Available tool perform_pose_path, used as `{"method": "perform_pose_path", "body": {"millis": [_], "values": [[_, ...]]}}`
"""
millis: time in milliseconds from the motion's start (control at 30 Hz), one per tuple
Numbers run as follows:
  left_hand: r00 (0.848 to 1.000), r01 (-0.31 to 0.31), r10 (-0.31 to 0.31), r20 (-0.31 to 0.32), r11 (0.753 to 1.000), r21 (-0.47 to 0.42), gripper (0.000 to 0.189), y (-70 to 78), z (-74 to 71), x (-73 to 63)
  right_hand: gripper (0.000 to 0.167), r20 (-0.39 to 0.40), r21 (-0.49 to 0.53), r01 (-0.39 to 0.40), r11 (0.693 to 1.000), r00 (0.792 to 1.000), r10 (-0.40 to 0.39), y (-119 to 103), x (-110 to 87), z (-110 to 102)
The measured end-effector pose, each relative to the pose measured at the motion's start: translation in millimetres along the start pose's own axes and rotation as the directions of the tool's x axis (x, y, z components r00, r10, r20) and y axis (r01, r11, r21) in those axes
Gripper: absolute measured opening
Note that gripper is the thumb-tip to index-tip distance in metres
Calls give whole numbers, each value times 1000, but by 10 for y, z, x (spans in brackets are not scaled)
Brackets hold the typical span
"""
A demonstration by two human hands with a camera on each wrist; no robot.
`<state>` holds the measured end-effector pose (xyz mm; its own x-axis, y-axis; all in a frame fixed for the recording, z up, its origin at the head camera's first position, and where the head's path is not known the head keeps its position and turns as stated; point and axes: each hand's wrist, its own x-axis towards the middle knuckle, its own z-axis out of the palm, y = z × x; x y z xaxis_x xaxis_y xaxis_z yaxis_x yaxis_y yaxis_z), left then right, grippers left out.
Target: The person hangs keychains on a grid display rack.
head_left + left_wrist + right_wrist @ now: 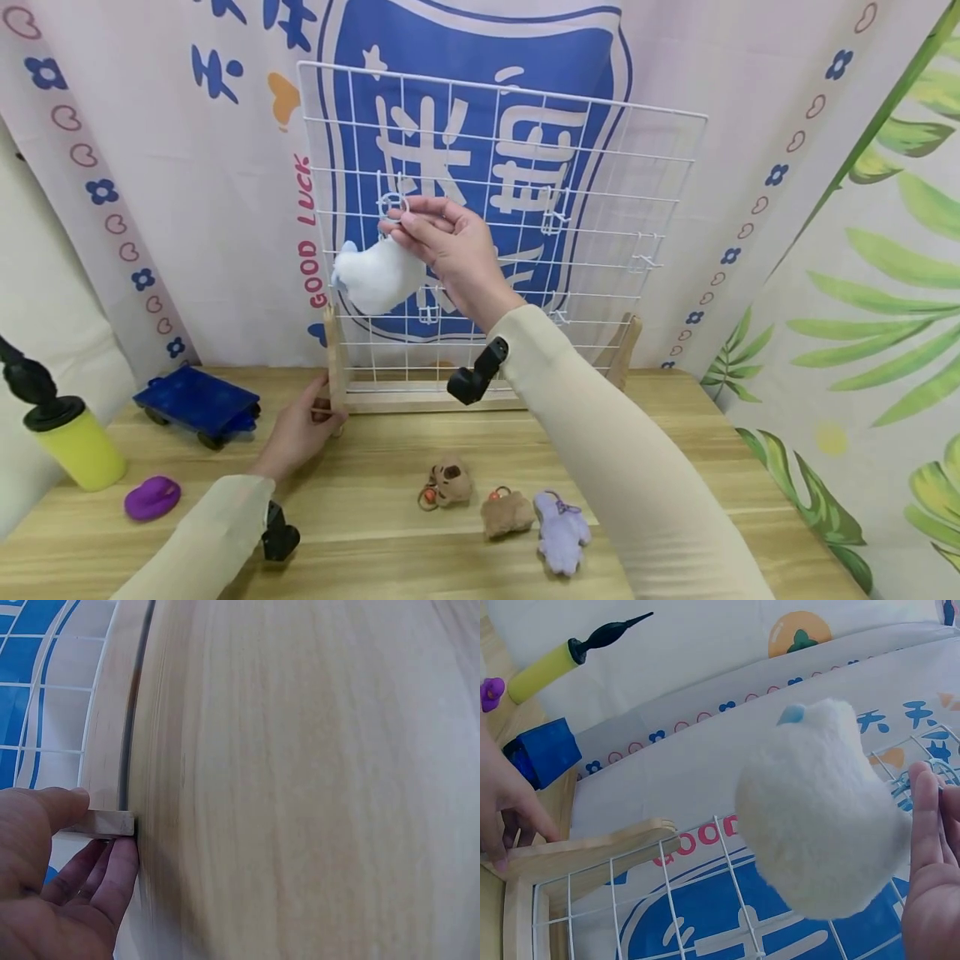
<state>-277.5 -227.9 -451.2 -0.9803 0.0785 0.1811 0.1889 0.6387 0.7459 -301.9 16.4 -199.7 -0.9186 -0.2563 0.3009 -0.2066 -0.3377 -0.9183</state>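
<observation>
My right hand (457, 246) is raised at the upper left of the white wire grid (502, 88). Its thumb and fingers pinch the light-blue ring of a fluffy white plush keychain (378, 279), right by a hook on the wires. The plush hangs below the fingers and shows small blue parts; in the right wrist view its white body (825, 814) fills the middle. Down at the grid's left end, my left hand (300, 429) grips the wooden foot (109, 823) of the stand, thumb on one side and fingers on the other.
Several clear hooks, one a hook (553, 221) at centre right, sit on the grid. In front lie two brown plush keychains (450, 482) (508, 514) and a lilac one (561, 533). At left are a blue cart (198, 404), a purple object (152, 498) and a yellow pump (75, 446).
</observation>
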Motion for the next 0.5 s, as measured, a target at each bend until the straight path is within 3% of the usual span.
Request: {"method": "perform_pose_path", "body": {"millis": [300, 500], "values": [[999, 32, -32, 7, 999, -10, 75, 1, 0, -15, 26, -61, 54, -51, 997, 997, 55, 22, 60, 93], [1000, 28, -28, 0, 1000, -13, 75, -28, 31, -4, 21, -81, 40, -37, 998, 996, 41, 17, 76, 82]]}}
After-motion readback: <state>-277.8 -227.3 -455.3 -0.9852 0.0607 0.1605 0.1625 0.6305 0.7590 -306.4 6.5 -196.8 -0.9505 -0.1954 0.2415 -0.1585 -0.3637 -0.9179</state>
